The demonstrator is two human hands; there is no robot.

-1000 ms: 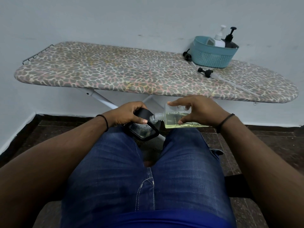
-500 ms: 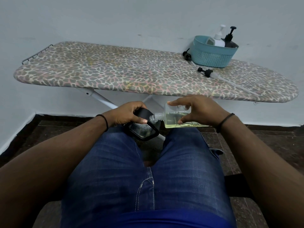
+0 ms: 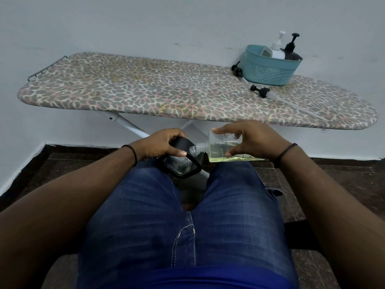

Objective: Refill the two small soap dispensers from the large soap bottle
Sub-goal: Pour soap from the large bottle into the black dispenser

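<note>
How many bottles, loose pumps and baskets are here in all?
Bottles: 4, namely clear bottle, black dispenser, white bottle, black bottle
Loose pumps: 2, one, another
Baskets: 1, teal basket
Total: 7

No readable text, labels or numbers anywhere. Clear bottle [image 3: 225,149], black dispenser [image 3: 181,163] and bottles in the basket [image 3: 270,71] show no legible print.
</note>
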